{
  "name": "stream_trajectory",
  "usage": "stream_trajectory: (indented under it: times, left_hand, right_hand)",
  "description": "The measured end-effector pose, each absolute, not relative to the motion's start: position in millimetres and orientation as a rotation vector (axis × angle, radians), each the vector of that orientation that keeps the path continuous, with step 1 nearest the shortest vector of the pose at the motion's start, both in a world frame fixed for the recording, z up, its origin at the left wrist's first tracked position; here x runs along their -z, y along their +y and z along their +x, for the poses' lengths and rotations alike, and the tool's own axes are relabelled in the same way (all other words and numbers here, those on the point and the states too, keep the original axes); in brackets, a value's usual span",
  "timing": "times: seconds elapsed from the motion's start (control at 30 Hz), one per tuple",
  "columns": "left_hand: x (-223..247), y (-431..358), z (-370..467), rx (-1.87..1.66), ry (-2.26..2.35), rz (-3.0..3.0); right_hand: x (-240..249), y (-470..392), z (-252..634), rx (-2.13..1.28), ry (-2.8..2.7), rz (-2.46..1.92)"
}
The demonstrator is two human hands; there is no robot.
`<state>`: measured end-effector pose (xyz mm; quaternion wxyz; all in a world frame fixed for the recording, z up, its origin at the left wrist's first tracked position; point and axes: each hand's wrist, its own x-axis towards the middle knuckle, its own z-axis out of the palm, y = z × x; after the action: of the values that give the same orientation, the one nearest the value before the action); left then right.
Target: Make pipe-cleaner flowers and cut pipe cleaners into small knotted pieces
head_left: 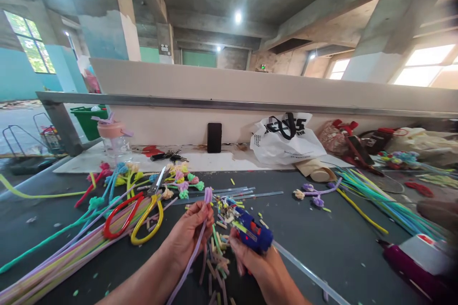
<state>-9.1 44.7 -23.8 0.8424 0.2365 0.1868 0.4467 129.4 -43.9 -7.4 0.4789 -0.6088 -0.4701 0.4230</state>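
My left hand [195,224] is closed on a lilac pipe cleaner [193,257]; its folded top sticks up above my fingers and the long end hangs toward me. In my right hand [252,257] is a blue hot glue gun [252,231], its nozzle pointing left toward the pipe cleaner. A clear glue stick [307,269] runs out of the gun's back end. Short cut pipe cleaner pieces [218,267] lie heaped between and below my hands. My fingers partly hide the gun's handle.
Scissors [146,219] with red and yellow handles lie left on long pipe cleaners [82,257]. Behind them are finished pipe cleaner flowers [179,181]. A phone [214,138] leans at the back beside a white bag [286,140]. Another person's hand [438,214] shows at right, near a purple tool [411,267].
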Motion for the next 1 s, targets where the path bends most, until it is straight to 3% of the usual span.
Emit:
stream_trajectory:
  times: [1.0]
  left_hand:
    - [26.9, 45.0, -7.7, -0.941, 0.373, 0.544]
  right_hand:
    - [1.0, -45.5, 123.6, -0.853, -1.273, -1.692]
